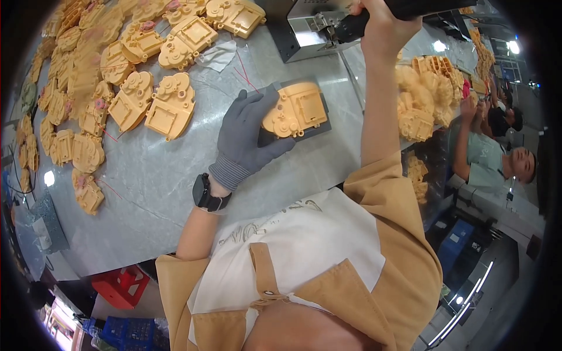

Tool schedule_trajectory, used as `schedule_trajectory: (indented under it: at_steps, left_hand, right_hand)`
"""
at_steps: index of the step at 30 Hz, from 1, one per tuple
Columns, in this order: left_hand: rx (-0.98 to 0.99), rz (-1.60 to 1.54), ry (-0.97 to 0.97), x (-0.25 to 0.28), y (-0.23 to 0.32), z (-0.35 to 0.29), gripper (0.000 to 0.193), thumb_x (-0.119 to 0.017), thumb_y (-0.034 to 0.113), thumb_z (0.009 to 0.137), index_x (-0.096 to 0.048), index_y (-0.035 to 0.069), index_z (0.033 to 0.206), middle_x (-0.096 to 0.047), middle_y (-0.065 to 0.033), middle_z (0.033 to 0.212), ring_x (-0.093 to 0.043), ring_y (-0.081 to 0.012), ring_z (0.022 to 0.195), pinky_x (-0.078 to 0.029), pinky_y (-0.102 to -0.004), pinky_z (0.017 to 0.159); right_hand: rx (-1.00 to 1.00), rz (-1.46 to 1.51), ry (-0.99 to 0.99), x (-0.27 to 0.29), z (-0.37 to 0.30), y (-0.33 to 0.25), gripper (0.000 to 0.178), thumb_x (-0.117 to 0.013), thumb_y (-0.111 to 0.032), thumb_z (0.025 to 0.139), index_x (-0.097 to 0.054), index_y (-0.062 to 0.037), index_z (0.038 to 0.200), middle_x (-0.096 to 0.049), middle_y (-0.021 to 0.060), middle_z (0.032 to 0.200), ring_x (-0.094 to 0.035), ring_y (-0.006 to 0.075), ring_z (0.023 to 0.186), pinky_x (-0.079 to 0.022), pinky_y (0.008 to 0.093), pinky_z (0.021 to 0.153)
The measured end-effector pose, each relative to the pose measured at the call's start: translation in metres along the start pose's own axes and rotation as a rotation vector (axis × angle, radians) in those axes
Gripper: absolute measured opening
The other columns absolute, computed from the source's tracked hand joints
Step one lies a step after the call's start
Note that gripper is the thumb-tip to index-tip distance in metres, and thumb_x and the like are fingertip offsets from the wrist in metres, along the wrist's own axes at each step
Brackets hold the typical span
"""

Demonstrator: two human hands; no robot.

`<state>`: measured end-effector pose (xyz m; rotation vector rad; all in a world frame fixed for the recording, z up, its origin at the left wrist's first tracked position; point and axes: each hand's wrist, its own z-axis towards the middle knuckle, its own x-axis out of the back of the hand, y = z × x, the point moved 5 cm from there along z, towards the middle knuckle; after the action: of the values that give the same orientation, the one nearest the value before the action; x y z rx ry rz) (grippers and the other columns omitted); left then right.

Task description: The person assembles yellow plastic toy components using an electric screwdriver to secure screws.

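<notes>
A yellow plastic housing [300, 109], moulded with round gear-like bosses and a rectangular recess, lies on a dark square pad [321, 130]. My left hand [249, 131], in a grey glove, grips it from its left side, thumb along the lower edge and fingers at the upper left. My bare right hand [389, 29] is raised at the top, wrapped around a black electric screwdriver [352, 27]. The driver's tip is at the front of a metal box [307, 38], which looks like a screw feeder. Part of the driver is cut off by the picture's top edge.
Many similar yellow housings [170, 105] cover the table's left side, some with red wires. More yellow parts [424, 93] are piled at the right. A crumpled white cloth [218, 55] lies behind my left hand. Another person [489, 152] sits at far right. A red stool [122, 286] stands below the table.
</notes>
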<state>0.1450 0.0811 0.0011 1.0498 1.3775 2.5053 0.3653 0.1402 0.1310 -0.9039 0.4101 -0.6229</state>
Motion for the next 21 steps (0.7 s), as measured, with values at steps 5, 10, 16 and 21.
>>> schedule_trajectory:
  at_steps: [5, 10, 16, 21]
  left_hand:
    - [0.056, -0.017, 0.007, -0.001, 0.0, 0.007, 0.082, -0.079, 0.039, 0.067, -0.045, 0.004, 0.133, -0.058, -0.016, 0.121, -0.054, -0.0351, 0.11, -0.035, -0.0494, 0.106]
    - [0.065, -0.019, 0.016, 0.0, -0.005, 0.002, 0.08, -0.081, 0.031, 0.065, -0.045, 0.004, 0.131, -0.058, -0.0148, 0.123, -0.053, -0.0345, 0.114, -0.032, -0.0475, 0.108]
    - [0.034, -0.056, 0.021, 0.0, -0.001, 0.005, 0.078, -0.079, 0.037, 0.068, -0.047, 0.003, 0.13, -0.059, -0.0172, 0.118, -0.056, -0.035, 0.107, -0.036, -0.0497, 0.104]
    - [0.026, -0.047, 0.039, 0.003, 0.003, 0.006, 0.078, -0.081, 0.031, 0.065, -0.048, 0.003, 0.129, -0.058, -0.0178, 0.115, -0.057, -0.0349, 0.105, -0.039, -0.0473, 0.101]
  right_hand:
    - [-0.051, 0.302, -0.134, 0.02, -0.047, -0.035, 0.048, -0.05, 0.004, 0.077, -0.039, -0.0025, 0.123, -0.05, 0.008, 0.062, -0.051, 0.0178, 0.051, -0.045, 0.0364, 0.057]
    - [-0.058, 0.248, -0.307, -0.013, -0.088, -0.06, 0.052, -0.049, 0.003, 0.078, -0.031, -0.0013, 0.127, -0.047, 0.008, 0.062, -0.048, 0.0172, 0.048, -0.045, 0.0372, 0.056]
    - [-0.046, 0.3, -0.308, -0.022, -0.085, -0.045, 0.049, -0.056, 0.006, 0.078, -0.035, 0.0007, 0.121, -0.054, 0.0074, 0.063, -0.051, 0.0147, 0.048, -0.046, 0.0302, 0.051]
    - [-0.03, 0.114, -0.351, -0.026, -0.087, -0.04, 0.05, -0.053, 0.008, 0.077, -0.032, 0.0013, 0.123, -0.052, 0.0099, 0.063, -0.049, 0.0182, 0.047, -0.047, 0.0348, 0.053]
